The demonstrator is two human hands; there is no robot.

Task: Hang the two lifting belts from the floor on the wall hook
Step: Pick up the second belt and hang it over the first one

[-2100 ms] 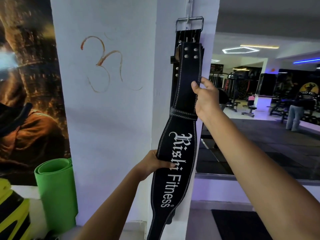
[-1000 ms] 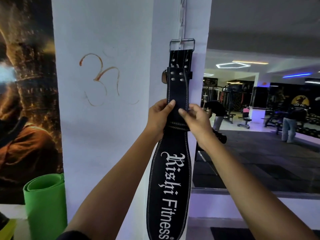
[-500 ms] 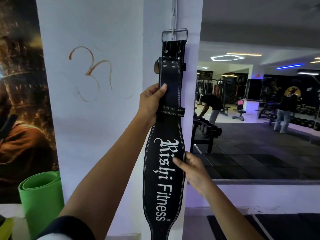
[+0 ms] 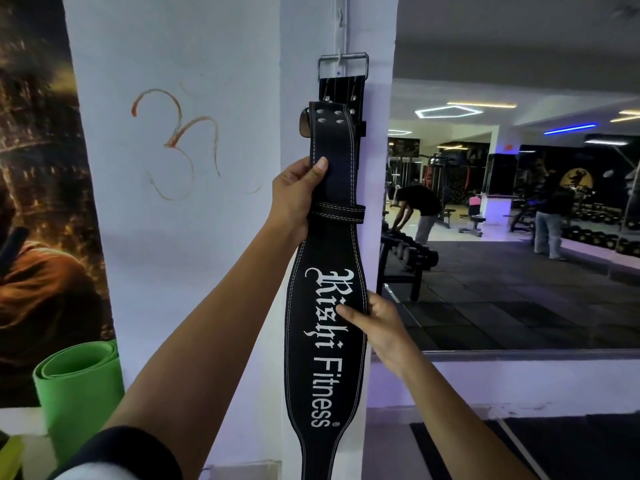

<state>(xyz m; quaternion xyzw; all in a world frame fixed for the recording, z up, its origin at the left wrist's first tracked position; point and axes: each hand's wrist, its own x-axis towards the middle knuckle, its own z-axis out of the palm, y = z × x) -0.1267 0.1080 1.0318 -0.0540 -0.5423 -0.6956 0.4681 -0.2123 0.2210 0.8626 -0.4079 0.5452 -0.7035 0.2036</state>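
Observation:
A black lifting belt (image 4: 325, 368) with white "Rishi Fitness" lettering hangs down the white pillar. Its metal buckle (image 4: 343, 62) sits over the wall hook (image 4: 340, 57). Behind its top, a second black belt layer (image 4: 341, 86) with rivets shows, with a brown edge at the left. My left hand (image 4: 294, 199) grips the narrow upper strap at its left edge, thumb on the front. My right hand (image 4: 377, 327) holds the wide part at its right edge, a finger lying across the lettering. The belt's lower end runs out of view.
A rolled green mat (image 4: 78, 386) stands at the lower left by a wall poster (image 4: 38, 202). Right of the pillar (image 4: 301, 46), a large mirror (image 4: 519, 220) reflects the gym: dumbbell rack, benches, two people.
My left hand went up from the wide lettered part to the upper strap. My right hand came down from the strap to the belt's right edge. Over the last half second, hardly anything moved.

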